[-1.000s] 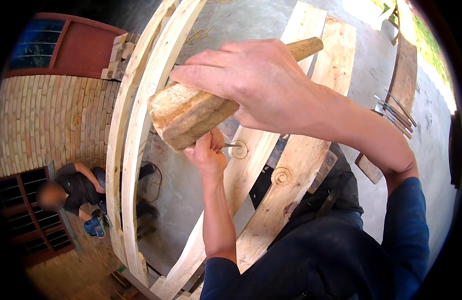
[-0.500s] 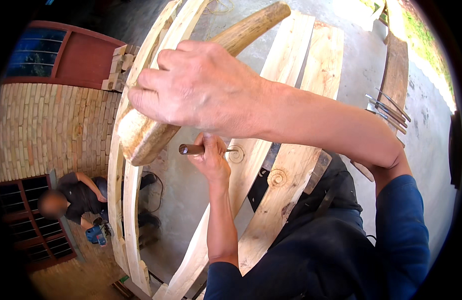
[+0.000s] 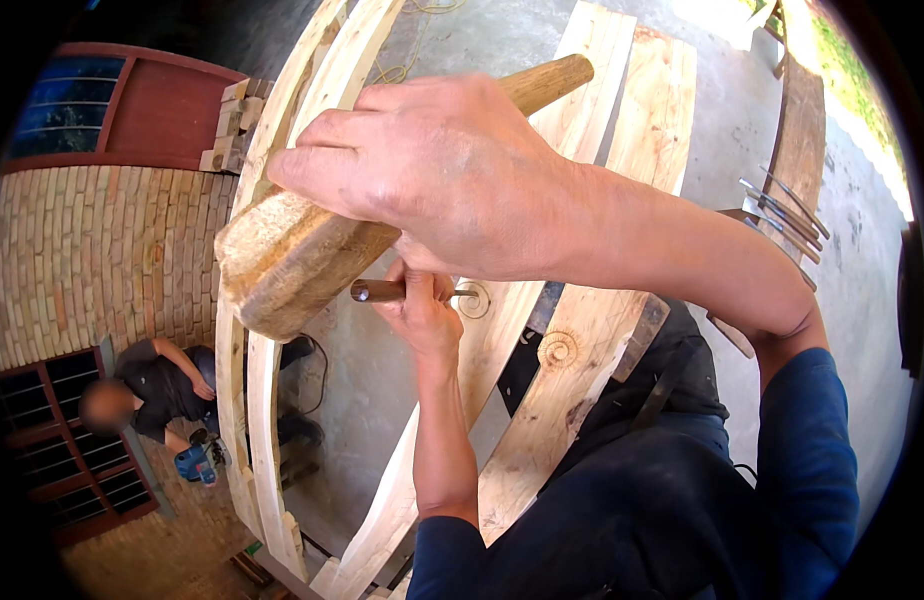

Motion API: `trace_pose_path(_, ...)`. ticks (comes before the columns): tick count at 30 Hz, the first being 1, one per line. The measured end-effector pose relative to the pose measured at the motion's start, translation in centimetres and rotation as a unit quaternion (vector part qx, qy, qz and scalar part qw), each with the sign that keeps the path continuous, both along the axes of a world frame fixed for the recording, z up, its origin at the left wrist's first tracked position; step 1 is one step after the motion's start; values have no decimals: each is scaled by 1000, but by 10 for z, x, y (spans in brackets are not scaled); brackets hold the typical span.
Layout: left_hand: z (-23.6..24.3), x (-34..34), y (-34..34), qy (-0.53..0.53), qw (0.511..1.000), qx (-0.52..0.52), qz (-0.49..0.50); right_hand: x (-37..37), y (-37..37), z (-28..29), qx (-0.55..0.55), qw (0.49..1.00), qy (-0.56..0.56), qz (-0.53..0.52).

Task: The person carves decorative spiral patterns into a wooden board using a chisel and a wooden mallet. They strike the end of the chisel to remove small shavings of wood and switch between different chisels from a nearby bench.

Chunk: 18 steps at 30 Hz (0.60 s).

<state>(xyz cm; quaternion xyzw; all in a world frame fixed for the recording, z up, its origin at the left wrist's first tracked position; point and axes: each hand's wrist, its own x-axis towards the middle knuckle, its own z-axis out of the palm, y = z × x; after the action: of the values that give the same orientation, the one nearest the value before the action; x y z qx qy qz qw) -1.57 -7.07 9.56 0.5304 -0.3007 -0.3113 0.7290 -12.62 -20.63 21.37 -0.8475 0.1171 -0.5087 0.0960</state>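
My right hand (image 3: 452,170) is wrapped round a wooden mallet (image 3: 292,265), raised above the boards with its thick head to the left. Below it my left hand (image 3: 422,312) grips a carving chisel (image 3: 377,291) by its wooden handle. The chisel's metal tip meets a round spiral carving (image 3: 472,299) on a long pale board (image 3: 487,345). Nearer my body, a second board (image 3: 542,420) bears a finished-looking round carving (image 3: 558,349) with a ridged rim. The mallet's grip is partly hidden by my right hand.
Several chisels (image 3: 787,220) lie on a dark wooden bench (image 3: 800,130) at the right. Long pale beams (image 3: 265,400) run along the left. Beyond them a co-worker (image 3: 167,385) holds a blue power tool (image 3: 194,465) near a brick wall (image 3: 102,260).
The mallet has tilted and its head has shifted slightly left, while my right hand has moved a little to the right. My left hand keeps the chisel at the spiral carving.
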Motion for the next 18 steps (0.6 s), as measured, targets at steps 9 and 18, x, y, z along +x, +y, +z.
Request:
trace_pose_path(9, -14, -1, 8, -41, 999, -11, -11, 11, 11, 8, -118, 983, 137, -21)
trace_pose_path(18, -17, -9, 3, -114, 993, -20, 26, 4, 18, -1, -87, 981, 164, -64)
